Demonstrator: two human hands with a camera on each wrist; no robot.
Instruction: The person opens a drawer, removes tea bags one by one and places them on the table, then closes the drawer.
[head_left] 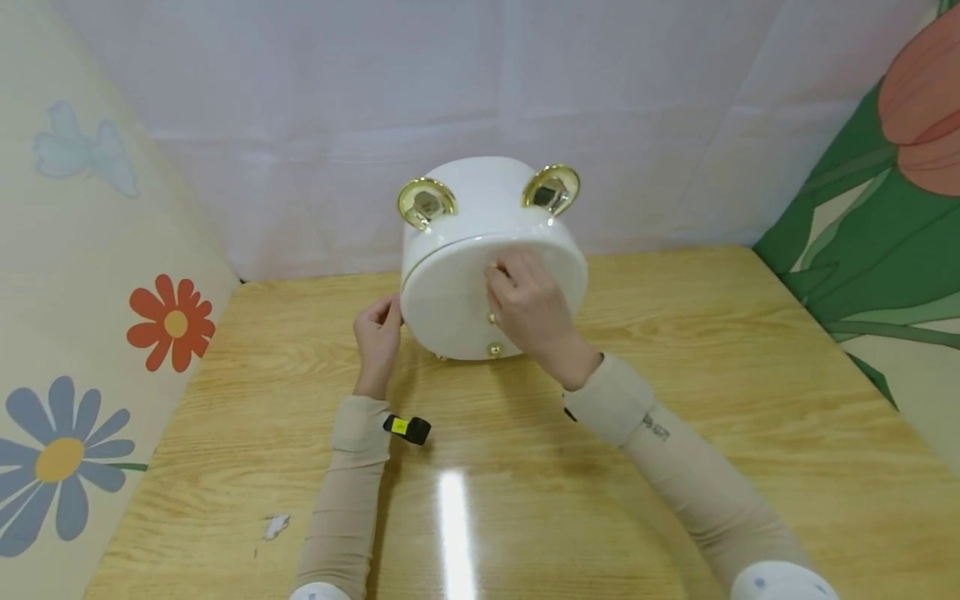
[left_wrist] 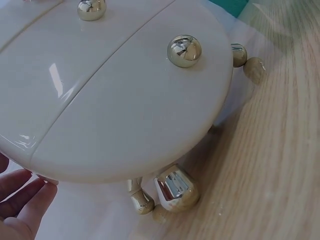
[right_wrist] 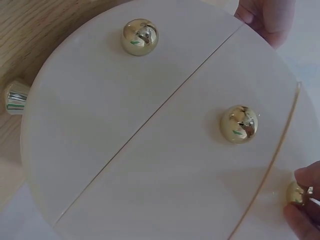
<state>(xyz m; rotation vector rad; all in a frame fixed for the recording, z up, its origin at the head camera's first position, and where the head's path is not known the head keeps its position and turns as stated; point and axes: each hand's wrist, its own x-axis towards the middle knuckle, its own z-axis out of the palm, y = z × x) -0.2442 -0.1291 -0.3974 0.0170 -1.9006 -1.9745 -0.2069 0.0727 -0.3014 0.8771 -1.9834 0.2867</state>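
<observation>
A white round drawer box [head_left: 442,300] with gold knobs stands on the table, its front facing me. My right hand [head_left: 528,304] is at the upper part of this front. In the right wrist view its fingers pinch the uppermost gold knob [right_wrist: 296,194]. The middle knob [right_wrist: 239,124] and the lower knob [right_wrist: 140,37] are free. A wider brownish seam [right_wrist: 272,162] runs below the pinched knob. At the box's left edge is my left hand [head_left: 377,337]; in the left wrist view its rather straight fingers [left_wrist: 37,207] touch the rim.
Two gold ear-shaped pieces [head_left: 427,202] stick up from the box, and gold feet [left_wrist: 177,187] carry it. The wooden table [head_left: 675,400] extends around it. Behind hangs a pale cloth [head_left: 337,167]; painted panels [head_left: 97,250] stand on both sides.
</observation>
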